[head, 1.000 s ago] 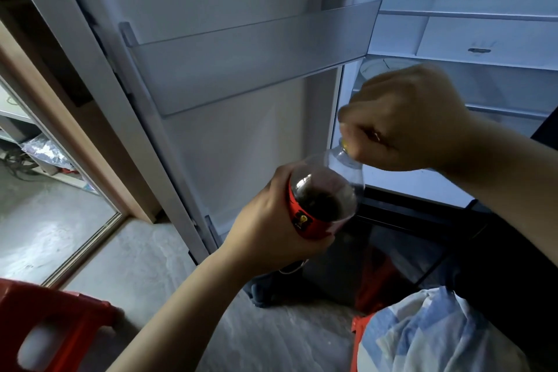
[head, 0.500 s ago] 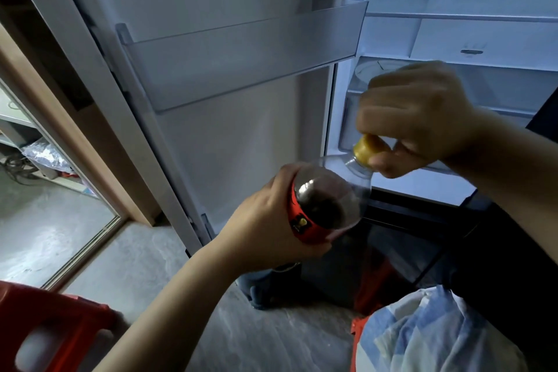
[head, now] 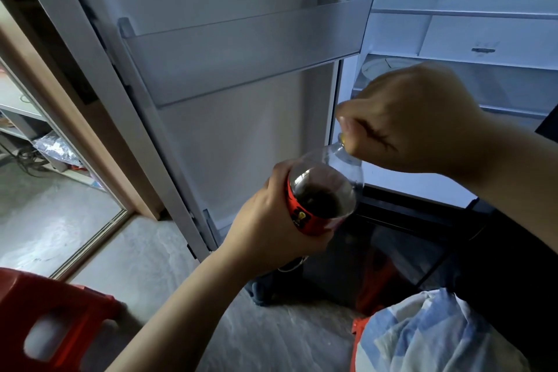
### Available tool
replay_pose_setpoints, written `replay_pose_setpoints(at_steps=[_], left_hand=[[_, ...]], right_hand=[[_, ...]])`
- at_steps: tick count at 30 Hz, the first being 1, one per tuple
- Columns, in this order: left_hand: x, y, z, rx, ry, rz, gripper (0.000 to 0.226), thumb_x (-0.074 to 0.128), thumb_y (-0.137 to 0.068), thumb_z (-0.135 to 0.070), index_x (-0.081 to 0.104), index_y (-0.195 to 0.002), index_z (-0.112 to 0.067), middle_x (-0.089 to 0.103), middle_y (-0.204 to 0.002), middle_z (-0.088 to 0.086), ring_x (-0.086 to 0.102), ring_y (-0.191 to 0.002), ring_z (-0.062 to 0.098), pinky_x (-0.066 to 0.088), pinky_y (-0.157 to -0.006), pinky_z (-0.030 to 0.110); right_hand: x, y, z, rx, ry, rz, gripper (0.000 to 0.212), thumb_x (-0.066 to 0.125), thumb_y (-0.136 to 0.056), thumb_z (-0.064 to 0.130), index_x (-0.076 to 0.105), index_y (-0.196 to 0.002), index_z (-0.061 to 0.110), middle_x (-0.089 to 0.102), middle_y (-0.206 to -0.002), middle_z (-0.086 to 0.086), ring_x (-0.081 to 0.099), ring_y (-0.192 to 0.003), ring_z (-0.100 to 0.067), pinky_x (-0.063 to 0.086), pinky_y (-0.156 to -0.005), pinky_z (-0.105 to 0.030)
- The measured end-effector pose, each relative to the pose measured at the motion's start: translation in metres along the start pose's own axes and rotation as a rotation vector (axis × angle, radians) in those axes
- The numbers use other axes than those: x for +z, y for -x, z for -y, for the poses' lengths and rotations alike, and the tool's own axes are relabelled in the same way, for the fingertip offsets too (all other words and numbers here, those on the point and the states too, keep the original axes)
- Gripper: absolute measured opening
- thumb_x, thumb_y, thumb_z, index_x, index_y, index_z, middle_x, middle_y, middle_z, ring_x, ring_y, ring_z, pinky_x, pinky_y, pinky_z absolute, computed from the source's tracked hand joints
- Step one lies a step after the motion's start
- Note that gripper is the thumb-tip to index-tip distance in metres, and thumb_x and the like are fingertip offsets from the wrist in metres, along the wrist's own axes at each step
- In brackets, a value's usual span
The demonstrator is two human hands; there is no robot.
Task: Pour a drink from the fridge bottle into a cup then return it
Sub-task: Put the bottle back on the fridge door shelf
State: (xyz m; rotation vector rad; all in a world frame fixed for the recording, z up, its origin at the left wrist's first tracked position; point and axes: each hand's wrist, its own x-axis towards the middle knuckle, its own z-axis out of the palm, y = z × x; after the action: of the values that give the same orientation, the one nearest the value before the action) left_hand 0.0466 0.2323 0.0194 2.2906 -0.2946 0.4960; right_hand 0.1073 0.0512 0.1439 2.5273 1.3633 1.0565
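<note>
A clear plastic bottle (head: 327, 187) with dark drink and a red label points away from me, in front of the open fridge. My left hand (head: 268, 226) is wrapped around its lower body. My right hand (head: 404, 121) is closed over the neck, fingers on the yellow cap (head: 342, 139), of which only a sliver shows. No cup is in view.
The open fridge door (head: 211, 115) stands to the left with a clear door shelf (head: 241, 48). Lit glass shelves (head: 471, 9) lie to the right. A red plastic stool (head: 45, 320) is at the lower left, and a blue-white cloth bundle (head: 428, 335) at the lower right.
My right hand has closed back down over the yellow cap, which was exposed half a second ago. The bottle and my left hand stay in about the same place.
</note>
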Motion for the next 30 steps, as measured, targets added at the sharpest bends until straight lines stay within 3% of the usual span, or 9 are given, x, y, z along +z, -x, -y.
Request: replay_pose_setpoints(at_steps=[3, 7, 10, 13, 17, 20, 22, 25, 30], left_hand=[[0.002, -0.001, 0.001, -0.008, 0.018, -0.01, 0.089, 0.085, -0.056, -0.046, 0.037, -0.128, -0.031, 0.065, -0.102, -0.012, 0.066, -0.084, 0.012, 0.056, -0.067, 0.033], [0.005, -0.005, 0.004, -0.002, 0.015, -0.051, 0.087, 0.084, -0.054, -0.043, 0.037, -0.126, -0.032, 0.057, -0.1, -0.019, 0.061, -0.083, 0.006, 0.055, -0.067, 0.025], [0.009, -0.013, 0.006, -0.038, 0.071, -0.058, 0.087, 0.086, -0.053, -0.04, 0.035, -0.124, -0.04, 0.055, -0.103, -0.028, 0.059, -0.092, 0.002, 0.056, -0.072, 0.028], [0.015, -0.022, 0.012, -0.113, 0.156, -0.03, 0.087, 0.083, -0.05, -0.046, 0.035, -0.122, -0.046, 0.056, -0.108, -0.031, 0.059, -0.097, -0.003, 0.056, -0.078, 0.028], [0.02, -0.04, 0.016, -0.108, 0.267, 0.006, 0.085, 0.084, -0.053, -0.047, 0.032, -0.12, -0.053, 0.048, -0.111, -0.042, 0.053, -0.1, -0.016, 0.047, -0.072, 0.006], [0.019, -0.054, 0.022, -0.072, 0.283, 0.038, 0.073, 0.078, -0.062, -0.052, 0.031, -0.117, -0.062, 0.046, -0.112, -0.046, 0.048, -0.107, -0.019, 0.038, -0.079, -0.002], [0.021, -0.058, 0.032, -0.103, 0.25, 0.067, 0.072, 0.072, -0.065, -0.058, 0.028, -0.121, -0.062, 0.045, -0.12, -0.042, 0.046, -0.114, -0.015, 0.039, -0.085, 0.001], [0.029, -0.051, 0.063, -0.211, 0.065, 0.146, 0.086, 0.07, -0.076, -0.051, 0.023, -0.146, -0.034, 0.036, -0.149, -0.013, 0.037, -0.134, 0.005, 0.036, -0.106, 0.023], [0.041, -0.017, 0.096, -0.213, -0.275, 0.294, 0.082, 0.055, -0.092, -0.045, 0.007, -0.154, -0.02, 0.022, -0.158, 0.002, 0.023, -0.143, 0.017, 0.017, -0.109, 0.019]], right_hand=[[-0.002, 0.003, 0.002, 0.099, -0.103, 0.06, 0.041, 0.032, -0.093, 0.042, 0.045, -0.063, 0.018, 0.037, -0.046, 0.002, 0.038, -0.04, -0.024, 0.012, -0.05, -0.017], [0.011, 0.015, 0.012, 0.361, -0.485, 0.084, 0.049, 0.042, -0.078, 0.073, 0.049, -0.091, 0.026, 0.05, -0.059, 0.011, 0.049, -0.048, -0.005, 0.028, -0.043, -0.011], [0.028, 0.024, 0.02, 0.411, -0.595, -0.009, 0.028, 0.061, -0.079, 0.052, 0.044, -0.089, 0.032, 0.045, -0.058, 0.015, 0.05, -0.061, 0.008, 0.035, -0.059, -0.001], [0.035, 0.019, 0.019, 0.45, -0.675, -0.045, 0.023, 0.062, -0.084, 0.043, 0.045, -0.092, 0.03, 0.048, -0.065, 0.018, 0.05, -0.066, 0.011, 0.034, -0.064, 0.001], [0.044, 0.011, 0.014, 0.443, -0.686, -0.046, 0.029, 0.059, -0.084, 0.045, 0.052, -0.1, 0.022, 0.049, -0.071, 0.018, 0.049, -0.069, 0.01, 0.034, -0.065, 0.0], [0.056, 0.009, 0.01, 0.417, -0.62, -0.078, 0.029, 0.064, -0.084, 0.037, 0.055, -0.102, 0.016, 0.038, -0.067, 0.026, 0.045, -0.071, 0.02, 0.031, -0.065, 0.004], [0.065, 0.008, 0.006, 0.415, -0.592, -0.074, 0.033, 0.059, -0.083, 0.04, 0.056, -0.104, 0.014, 0.035, -0.071, 0.03, 0.043, -0.07, 0.021, 0.03, -0.063, 0.005], [0.085, 0.007, -0.004, 0.424, -0.563, -0.066, 0.036, 0.054, -0.083, 0.041, 0.056, -0.105, 0.014, 0.035, -0.074, 0.027, 0.041, -0.063, 0.01, 0.028, -0.058, -0.004], [0.125, 0.008, -0.016, 0.431, -0.529, -0.035, 0.028, 0.057, -0.084, 0.035, 0.053, -0.105, 0.017, 0.044, -0.085, 0.014, 0.041, -0.07, -0.01, 0.027, -0.057, -0.015]])
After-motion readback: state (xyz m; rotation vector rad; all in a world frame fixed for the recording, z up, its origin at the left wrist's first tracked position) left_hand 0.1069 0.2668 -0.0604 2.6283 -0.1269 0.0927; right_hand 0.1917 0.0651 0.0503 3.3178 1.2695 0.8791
